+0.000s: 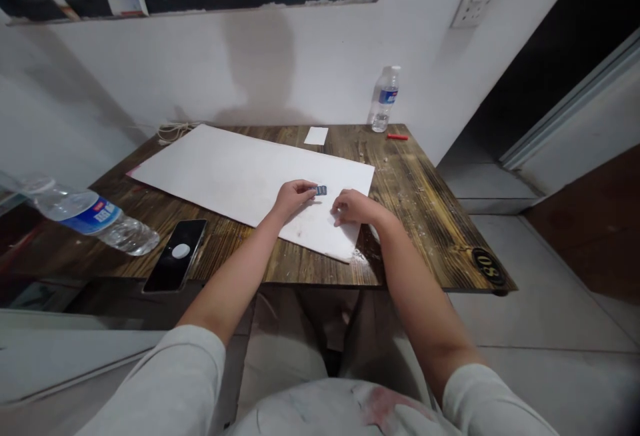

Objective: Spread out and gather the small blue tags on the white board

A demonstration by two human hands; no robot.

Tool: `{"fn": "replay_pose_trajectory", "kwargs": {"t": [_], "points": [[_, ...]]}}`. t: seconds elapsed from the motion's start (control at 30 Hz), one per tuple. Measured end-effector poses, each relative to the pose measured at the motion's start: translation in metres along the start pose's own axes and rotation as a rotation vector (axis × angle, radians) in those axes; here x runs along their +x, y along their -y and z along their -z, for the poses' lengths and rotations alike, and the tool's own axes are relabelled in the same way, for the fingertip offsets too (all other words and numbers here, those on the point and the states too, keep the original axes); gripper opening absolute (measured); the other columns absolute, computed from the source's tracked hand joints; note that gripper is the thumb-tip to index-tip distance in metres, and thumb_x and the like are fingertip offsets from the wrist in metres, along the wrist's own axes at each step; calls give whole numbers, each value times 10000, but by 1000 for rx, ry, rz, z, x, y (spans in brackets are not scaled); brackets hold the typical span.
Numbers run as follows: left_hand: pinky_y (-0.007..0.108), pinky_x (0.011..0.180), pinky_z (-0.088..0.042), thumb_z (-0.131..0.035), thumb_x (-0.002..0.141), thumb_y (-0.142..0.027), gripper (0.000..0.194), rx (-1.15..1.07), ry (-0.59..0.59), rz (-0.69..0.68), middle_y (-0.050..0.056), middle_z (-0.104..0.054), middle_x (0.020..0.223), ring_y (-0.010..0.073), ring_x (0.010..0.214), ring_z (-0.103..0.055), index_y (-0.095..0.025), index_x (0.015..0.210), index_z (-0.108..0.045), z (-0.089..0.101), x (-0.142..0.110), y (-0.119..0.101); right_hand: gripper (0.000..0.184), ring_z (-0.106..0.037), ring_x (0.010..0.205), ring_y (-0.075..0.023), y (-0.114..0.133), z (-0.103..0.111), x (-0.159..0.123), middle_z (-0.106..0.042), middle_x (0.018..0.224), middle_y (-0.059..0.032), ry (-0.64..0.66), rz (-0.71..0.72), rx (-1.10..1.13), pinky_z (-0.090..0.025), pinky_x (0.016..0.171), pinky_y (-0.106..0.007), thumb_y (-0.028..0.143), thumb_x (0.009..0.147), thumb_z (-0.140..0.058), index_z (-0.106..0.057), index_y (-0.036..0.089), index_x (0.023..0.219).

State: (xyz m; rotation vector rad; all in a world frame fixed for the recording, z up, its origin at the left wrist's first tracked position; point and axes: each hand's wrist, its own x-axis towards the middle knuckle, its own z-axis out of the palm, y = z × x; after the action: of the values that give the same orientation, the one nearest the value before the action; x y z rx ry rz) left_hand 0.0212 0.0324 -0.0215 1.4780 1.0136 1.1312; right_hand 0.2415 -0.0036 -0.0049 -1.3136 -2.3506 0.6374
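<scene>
Our left hand (pixel 294 198) pinches one small blue card (pixel 321 190) above the one white sheet (pixel 225 183), while our right hand (pixel 354 207), fingers loosely curled and empty, rests just beside it.

A small, flat, dark blue rectangular card (pixel 321 190) with pale markings, perhaps a memory card, sits at the fingertips (pixel 313 188) of the left hand (pixel 293 199), pinched at its near edge; its printing is too small to read. A large, thin white rectangular sheet (pixel 220 179) lies flat and askew on a dark wooden tabletop (pixel 415 223), faintly scuffed with grey marks. The card is over its far-right part, and the right hand (pixel 354 207) rests on the sheet, fingers loosely curled and just beside the card – not touching it.
</scene>
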Motion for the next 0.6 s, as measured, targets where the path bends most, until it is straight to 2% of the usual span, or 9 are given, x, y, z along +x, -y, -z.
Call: {"fn": "replay_pose_trajectory", "kwargs": {"t": [0.17, 0.23, 0.37, 0.5, 0.6], "points": [[300, 598, -544, -851, 572, -355, 383, -58, -63, 74, 83, -722, 819, 152, 654, -632, -133, 866, -746, -1, 8, -1, 258, -603, 833, -223, 12, 0, 13, -689, 934, -79, 95, -125, -180, -429, 673, -272, 239, 561, -870, -775, 227, 801], [310, 593, -540, -865, 551, -339, 383, -65, -65, 119, 82, -714, 787, 145, 620, -621, -127, 844, -740, -1, 12, -3, 239, -605, 826, -239, 17, 3, 18, -694, 920, -87, 138, -133, -235, -414, 655, -280, 239, 548, -873, -774, 228, 765], [274, 534, -499, -870, 532, -314, 362, -34, -42, 187, 55, -683, 683, 112, 534, -575, -124, 806, -730, -2, 19, -7, 197, -591, 768, -203, 12, 7, 23, -685, 873, -69, 164, -31, -145, -407, 656, -266, 216, 521, -886, -752, 219, 665], [235, 490, -450, -846, 568, -328, 357, 26, -44, 135, 25, -647, 604, 98, 504, -547, -123, 835, -727, -3, 20, -6, 305, -575, 808, -175, -8, 5, 21, -658, 865, -39, 122, 159, 63, -427, 722, -245, 267, 551, -897, -756, 199, 812], [221, 484, -432, -826, 603, -318, 337, 56, -36, 110, 33, -658, 629, 101, 527, -560, -124, 861, -730, -3, 19, -4, 363, -564, 834, -177, -16, 4, 21, -644, 857, -40, 143, 221, 94, -426, 750, -252, 315, 571, -900, -747, 173, 868]]}}
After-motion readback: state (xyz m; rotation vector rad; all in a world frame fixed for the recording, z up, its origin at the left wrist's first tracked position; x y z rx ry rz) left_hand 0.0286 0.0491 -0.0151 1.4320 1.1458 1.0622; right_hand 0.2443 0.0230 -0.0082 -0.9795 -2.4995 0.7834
